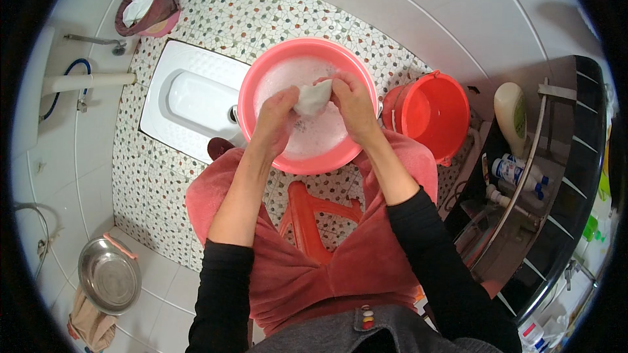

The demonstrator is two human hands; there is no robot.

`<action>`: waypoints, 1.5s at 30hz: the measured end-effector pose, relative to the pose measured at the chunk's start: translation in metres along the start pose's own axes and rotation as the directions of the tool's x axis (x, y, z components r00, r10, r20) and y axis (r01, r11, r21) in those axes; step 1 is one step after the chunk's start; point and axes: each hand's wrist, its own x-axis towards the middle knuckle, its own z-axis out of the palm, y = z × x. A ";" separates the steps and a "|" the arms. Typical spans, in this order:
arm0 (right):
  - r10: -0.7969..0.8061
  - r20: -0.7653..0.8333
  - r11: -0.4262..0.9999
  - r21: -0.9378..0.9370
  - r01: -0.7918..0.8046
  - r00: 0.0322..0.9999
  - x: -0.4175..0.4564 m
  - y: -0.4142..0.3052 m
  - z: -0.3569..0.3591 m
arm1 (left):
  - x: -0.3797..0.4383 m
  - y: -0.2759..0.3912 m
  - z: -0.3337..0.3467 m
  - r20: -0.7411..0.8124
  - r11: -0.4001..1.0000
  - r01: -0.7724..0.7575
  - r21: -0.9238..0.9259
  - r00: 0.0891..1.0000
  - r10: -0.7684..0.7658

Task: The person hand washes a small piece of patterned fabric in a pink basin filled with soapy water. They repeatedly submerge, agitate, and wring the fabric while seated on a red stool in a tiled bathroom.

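A small white cloth (pixel 313 98) is stretched between my two hands, above a round pink plastic basin (pixel 316 167). My left hand (pixel 278 116) grips its left end, and my right hand (pixel 351 102) grips its right end. Foamy, cloudy water (pixel 314 144) fills the lower part of the basin. The fingertips of both hands are partly hidden behind the cloth. The basin stands on the pebble-patterned floor in front of my knees.
A squat toilet (pixel 198 100) lies left of the basin, a red bucket (pixel 434 113) right. A red plastic stool (pixel 309 225) is beneath me. A lined waste bin (pixel 147 7) stands upper left, a metal bowl (pixel 109 274) lower left. Bottles (pixel 510 113) stand under the black-edged counter at right.
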 end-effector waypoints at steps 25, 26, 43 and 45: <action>0.068 -0.034 0.988 0.144 -0.062 0.997 -0.007 0.008 0.016 | -0.004 0.012 0.021 -0.140 0.973 -0.124 -0.195 0.985 0.098; 0.002 -0.045 1.000 -0.018 -0.003 0.999 -0.009 0.009 0.021 | -0.002 0.013 0.019 -0.161 0.977 -0.106 -0.185 0.984 0.077; -0.299 -0.131 0.546 -0.836 0.057 0.945 -0.015 0.033 0.041 | -0.010 -0.040 0.022 -0.254 0.941 -0.143 0.306 0.941 0.225; -0.279 -0.105 0.566 -0.821 0.075 0.955 -0.033 0.030 0.056 | -0.008 -0.034 0.013 -0.253 0.992 -0.072 0.103 0.963 0.096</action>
